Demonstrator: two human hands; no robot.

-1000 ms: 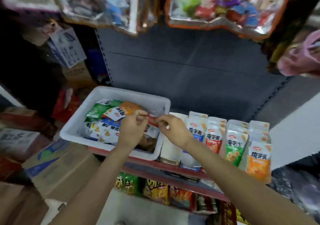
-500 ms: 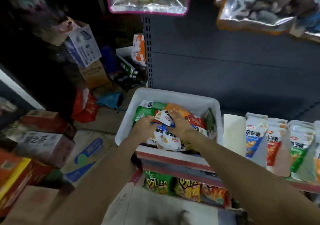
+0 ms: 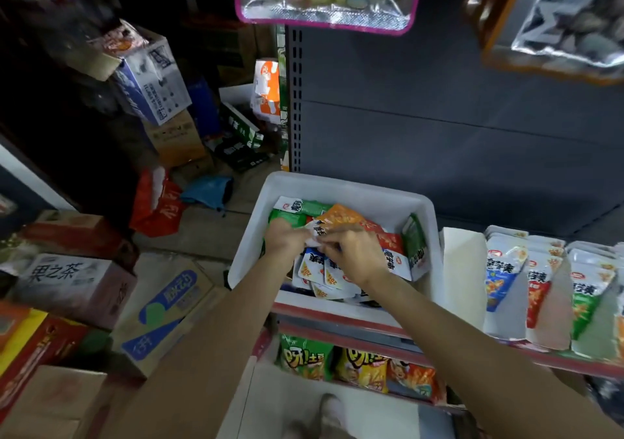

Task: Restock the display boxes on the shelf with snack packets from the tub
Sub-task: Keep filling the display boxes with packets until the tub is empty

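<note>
1. Over the white tub, both hands reach down among the snack packets heaped inside it.
2. Left hand and right hand meet above the tub's middle, their fingers curled and pinching one small white packet between them.
3. Right of the tub, on the same shelf, stand the display boxes of upright packets.

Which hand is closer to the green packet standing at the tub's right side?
Right. The right hand is just left of the green packet; the left hand is farther left, past the right hand.
</note>
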